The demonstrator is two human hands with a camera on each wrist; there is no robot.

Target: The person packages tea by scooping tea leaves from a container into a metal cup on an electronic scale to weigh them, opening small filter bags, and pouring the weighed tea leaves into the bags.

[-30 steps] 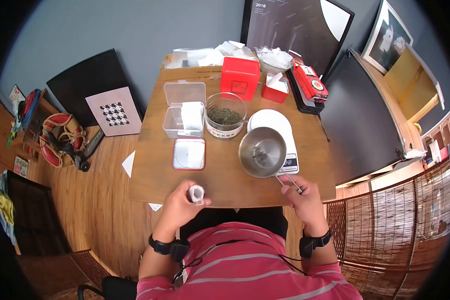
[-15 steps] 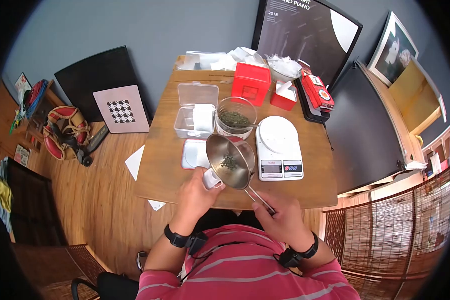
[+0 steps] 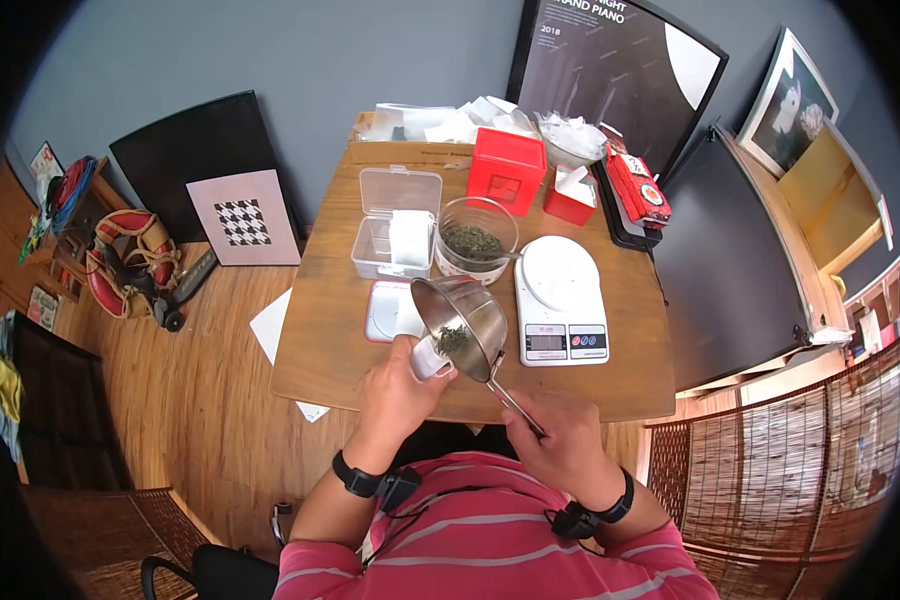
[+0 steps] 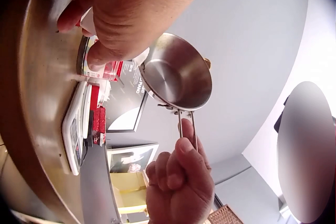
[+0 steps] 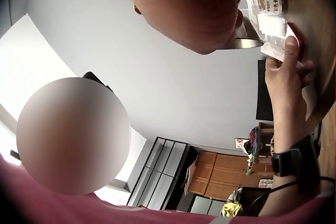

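While tilted over the near table edge, steel pan [image 3: 460,315] held by right hand [image 3: 560,440], fingers curled tight round wire handle [image 3: 515,402]. Rim dipped toward left hand [image 3: 395,385]. Dry green tea leaves [image 3: 454,340] piled at low side of pan, right above small white bag [image 3: 428,357]. Bag pinched between left thumb and fingers, mouth up, touching or just under pan lip; cannot tell which. Left wrist view: pan underside [image 4: 176,79] seen from below, right hand [image 4: 181,187] clamped on handle, left fingers [image 4: 131,8] curled over bag, bag itself mostly hidden. Right wrist view: left hand [image 5: 286,74] holding white bag [image 5: 275,50] beside pan edge [image 5: 247,37].

Behind pan on wooden table [image 3: 310,350]: white kitchen scale [image 3: 560,300], bare platform, just right of pan. Glass jar of tea leaves [image 3: 475,240] behind pan, near scale. Clear plastic box [image 3: 395,220] with lid up, left of jar, white bags inside. Flat red-rimmed tin [image 3: 385,310] in front of box, partly covered by pan. Red box [image 3: 507,170] and smaller red box [image 3: 570,190] at far side, white wrappers [image 3: 470,118] piled behind.
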